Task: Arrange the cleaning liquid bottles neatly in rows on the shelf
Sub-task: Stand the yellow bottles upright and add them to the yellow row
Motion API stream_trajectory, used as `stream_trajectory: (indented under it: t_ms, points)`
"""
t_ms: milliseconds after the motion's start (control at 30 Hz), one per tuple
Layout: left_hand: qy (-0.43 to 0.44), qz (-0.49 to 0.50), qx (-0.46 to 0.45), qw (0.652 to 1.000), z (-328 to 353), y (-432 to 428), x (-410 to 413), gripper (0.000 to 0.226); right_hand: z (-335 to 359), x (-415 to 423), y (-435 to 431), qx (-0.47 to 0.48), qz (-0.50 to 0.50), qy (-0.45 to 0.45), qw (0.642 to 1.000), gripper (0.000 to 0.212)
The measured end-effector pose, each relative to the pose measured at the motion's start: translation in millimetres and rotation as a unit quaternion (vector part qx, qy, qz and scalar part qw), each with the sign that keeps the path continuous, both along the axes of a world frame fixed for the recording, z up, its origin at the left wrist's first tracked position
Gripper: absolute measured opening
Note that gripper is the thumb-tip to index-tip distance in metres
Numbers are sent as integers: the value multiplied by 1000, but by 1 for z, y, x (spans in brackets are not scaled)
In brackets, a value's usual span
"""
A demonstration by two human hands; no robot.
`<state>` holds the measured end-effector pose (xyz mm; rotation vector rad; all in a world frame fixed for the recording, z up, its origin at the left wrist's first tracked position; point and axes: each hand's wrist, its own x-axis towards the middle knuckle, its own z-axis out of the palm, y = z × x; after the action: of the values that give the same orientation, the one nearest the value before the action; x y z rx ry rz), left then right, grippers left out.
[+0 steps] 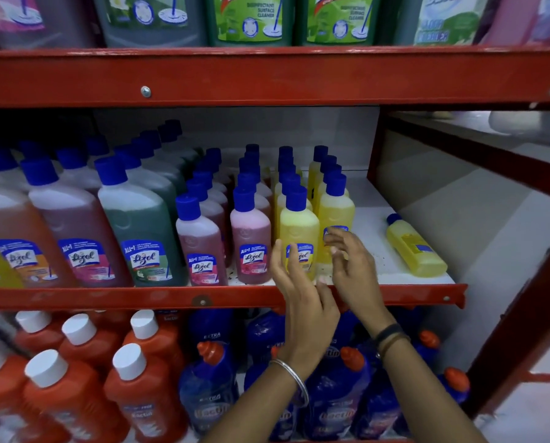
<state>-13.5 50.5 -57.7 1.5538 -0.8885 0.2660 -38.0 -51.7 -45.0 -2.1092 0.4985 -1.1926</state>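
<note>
Both hands are raised in front of the middle shelf (395, 276), at about 6 o'clock of the view. The left hand (302, 298) is open, with its fingers spread beside the front yellow bottle (299, 231); I cannot tell if it touches the bottle. The right hand (353, 266) is open too, its fingers loosely curled before the second yellow row (336, 206), and it grips nothing. The yellow bottles stand upright in two rows. At their 9 o'clock stand the pink rows (251, 231), then the bigger green bottle (139, 231). One yellow bottle (416, 247) lies on its side at 3 o'clock of the hands, well apart from the rows, its cap pointing to the back of the shelf.
</note>
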Motion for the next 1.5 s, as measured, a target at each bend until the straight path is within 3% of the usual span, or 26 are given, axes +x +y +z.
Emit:
stream_trajectory:
  t_ms: [67, 133, 267, 367, 467, 567, 700, 867, 1033, 1233, 1500]
  points:
    - [-36, -15, -16, 999, 7, -10, -8, 63, 10, -17, -16, -17, -34, -31, 999, 32]
    - [-49, -43, -5, 998, 16, -24, -12, 56, 17, -34, -40, -38, -77, -3, 996, 29]
    - [-35, -121, 83, 988, 26, -66, -17, 49, 20, -56, -93, -47, -148, 185, 970, 32]
    - [18, -163, 201, 966, 29, -103, -19, 47, 22, -68, -113, 44, -219, 284, 933, 34]
    - [85, -166, 298, 936, 35, -138, -17, 38, 27, -75, -121, 127, -243, 321, 907, 39]
    - [177, -174, 331, 910, 34, -161, -16, 37, 29, -81, -132, 208, -186, 300, 912, 42]
    - [255, -150, 303, 906, 21, -181, -7, 53, 26, -85, -148, 321, -104, 243, 910, 54]
    - [263, -189, 246, 913, 14, -165, -4, 19, 13, -86, -151, 368, -21, 186, 911, 21]
    - [203, -229, 157, 939, 29, -127, -14, 41, 22, -90, -123, 346, 30, 70, 935, 30]
    - [158, -191, 42, 968, 28, -79, -15, 66, 20, -77, -84, 265, 83, 31, 960, 41]
    - [138, -125, 107, 977, -7, -50, 0, 78, 1, -46, -54, 184, 47, 41, 981, 48]
